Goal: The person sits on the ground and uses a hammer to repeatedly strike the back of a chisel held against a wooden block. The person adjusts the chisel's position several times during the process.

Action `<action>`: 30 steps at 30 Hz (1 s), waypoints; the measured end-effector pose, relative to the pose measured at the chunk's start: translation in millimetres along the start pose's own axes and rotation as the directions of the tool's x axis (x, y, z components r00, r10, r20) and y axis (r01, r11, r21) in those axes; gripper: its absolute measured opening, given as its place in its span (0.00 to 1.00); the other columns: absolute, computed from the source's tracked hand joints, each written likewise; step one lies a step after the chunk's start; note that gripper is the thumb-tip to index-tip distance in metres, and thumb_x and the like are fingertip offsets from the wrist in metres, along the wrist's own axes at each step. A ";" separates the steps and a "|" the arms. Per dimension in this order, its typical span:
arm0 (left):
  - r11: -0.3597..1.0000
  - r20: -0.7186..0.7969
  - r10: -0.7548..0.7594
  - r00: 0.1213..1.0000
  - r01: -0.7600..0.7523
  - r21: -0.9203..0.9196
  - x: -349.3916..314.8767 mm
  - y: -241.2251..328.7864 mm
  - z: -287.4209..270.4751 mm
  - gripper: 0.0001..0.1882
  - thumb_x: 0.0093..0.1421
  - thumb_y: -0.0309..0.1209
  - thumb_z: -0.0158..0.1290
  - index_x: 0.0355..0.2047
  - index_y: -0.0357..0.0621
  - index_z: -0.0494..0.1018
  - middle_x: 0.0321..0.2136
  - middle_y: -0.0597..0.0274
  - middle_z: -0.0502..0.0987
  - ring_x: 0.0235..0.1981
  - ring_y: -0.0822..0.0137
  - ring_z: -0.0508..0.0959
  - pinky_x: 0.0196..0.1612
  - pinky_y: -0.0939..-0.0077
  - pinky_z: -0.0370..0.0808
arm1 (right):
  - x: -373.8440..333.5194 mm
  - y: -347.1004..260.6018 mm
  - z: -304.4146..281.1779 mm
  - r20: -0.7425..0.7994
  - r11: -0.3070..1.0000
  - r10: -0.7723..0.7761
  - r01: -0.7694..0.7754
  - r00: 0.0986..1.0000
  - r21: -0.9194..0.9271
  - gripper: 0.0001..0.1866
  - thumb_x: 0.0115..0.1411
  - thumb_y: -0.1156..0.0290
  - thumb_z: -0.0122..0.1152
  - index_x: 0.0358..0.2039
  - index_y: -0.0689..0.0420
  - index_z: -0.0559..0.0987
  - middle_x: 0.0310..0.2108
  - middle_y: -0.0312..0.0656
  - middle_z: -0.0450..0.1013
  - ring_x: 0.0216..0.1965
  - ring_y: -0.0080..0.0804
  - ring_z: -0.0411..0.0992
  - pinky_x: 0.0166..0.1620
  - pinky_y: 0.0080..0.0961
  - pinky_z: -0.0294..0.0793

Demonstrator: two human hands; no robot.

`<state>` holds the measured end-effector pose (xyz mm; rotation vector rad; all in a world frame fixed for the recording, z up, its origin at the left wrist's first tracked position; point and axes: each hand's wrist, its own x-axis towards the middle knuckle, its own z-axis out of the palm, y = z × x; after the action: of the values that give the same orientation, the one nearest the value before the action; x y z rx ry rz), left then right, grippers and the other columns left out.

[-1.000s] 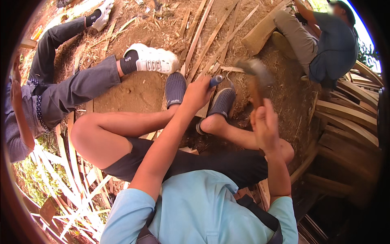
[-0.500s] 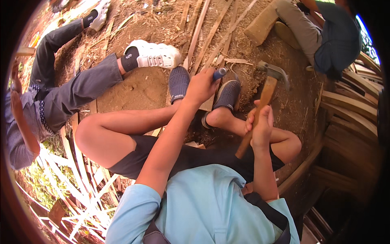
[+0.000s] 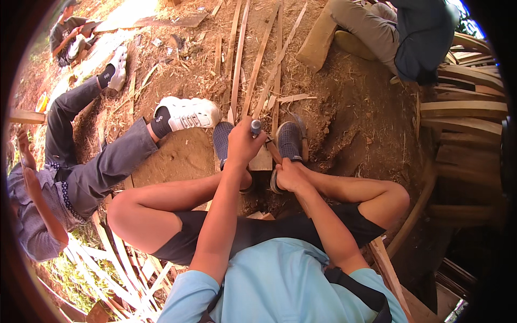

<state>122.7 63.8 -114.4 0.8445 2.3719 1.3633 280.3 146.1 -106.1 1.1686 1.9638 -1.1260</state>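
My left hand (image 3: 243, 144) is closed around a hand tool (image 3: 256, 126) with a blue handle, held upright between my feet; its lower end is hidden by the hand. My right hand (image 3: 291, 175) grips the wooden handle of a hammer (image 3: 275, 151). The hammer's head lies low, close beside my left hand, and is mostly hidden. Under both hands a pale wooden piece (image 3: 262, 161) shows between my two dark perforated shoes (image 3: 290, 138).
Long wooden strips (image 3: 262, 62) lie on the dirt ahead. A person in a grey top (image 3: 39, 215) sits at the left, one white shoe (image 3: 194, 112) near my left foot. Another person (image 3: 423, 40) sits far right by a thick wood block (image 3: 318, 40). Curved slats (image 3: 463, 110) are stacked at right.
The hammer has come down from a raised position on the right to beside my left hand. My left hand has shifted slightly left and nearer, still gripping the blue-handled tool.
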 end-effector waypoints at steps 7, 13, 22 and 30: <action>0.848 -0.080 -0.474 0.877 0.430 -0.311 4.8 -63.8 -13.0 0.12 0.48 0.32 0.62 0.27 0.35 0.76 0.23 0.56 0.80 0.26 0.67 0.80 0.34 0.70 0.76 | -4.0 5.0 4.7 -0.081 0.997 -0.051 0.046 0.995 -0.064 0.21 0.68 0.60 0.43 0.49 0.68 0.67 0.49 0.69 0.70 0.54 0.63 0.68 0.57 0.50 0.65; 0.592 -0.085 -0.640 0.764 0.419 -0.689 0.3 -50.3 -12.6 0.13 0.52 0.28 0.61 0.33 0.30 0.72 0.27 0.57 0.78 0.25 0.70 0.78 0.25 0.79 0.78 | 3.5 13.5 6.1 -0.128 0.993 -0.090 0.080 0.988 -0.082 0.22 0.67 0.60 0.43 0.50 0.68 0.68 0.49 0.68 0.70 0.54 0.63 0.67 0.57 0.50 0.65; 0.830 -0.110 -0.425 0.898 0.338 -0.444 0.6 -61.6 2.4 0.15 0.53 0.33 0.63 0.33 0.35 0.73 0.29 0.58 0.79 0.25 0.71 0.77 0.30 0.76 0.74 | 9.5 38.0 13.0 -0.189 0.986 -0.115 0.134 0.975 0.094 0.22 0.67 0.57 0.44 0.46 0.64 0.71 0.49 0.62 0.71 0.54 0.59 0.68 0.55 0.48 0.65; 0.914 -0.118 -0.297 0.948 0.246 -0.323 8.1 -58.6 11.5 0.16 0.55 0.30 0.64 0.39 0.38 0.70 0.28 0.61 0.79 0.25 0.73 0.77 0.28 0.77 0.73 | 9.9 50.3 15.4 -0.282 0.978 -0.173 0.198 0.944 0.063 0.21 0.66 0.57 0.45 0.43 0.65 0.71 0.47 0.62 0.71 0.52 0.60 0.68 0.54 0.48 0.66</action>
<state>101.7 54.2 -170.0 0.3115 2.2040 1.6708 321.7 149.4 -139.7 1.2647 2.2962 -1.2114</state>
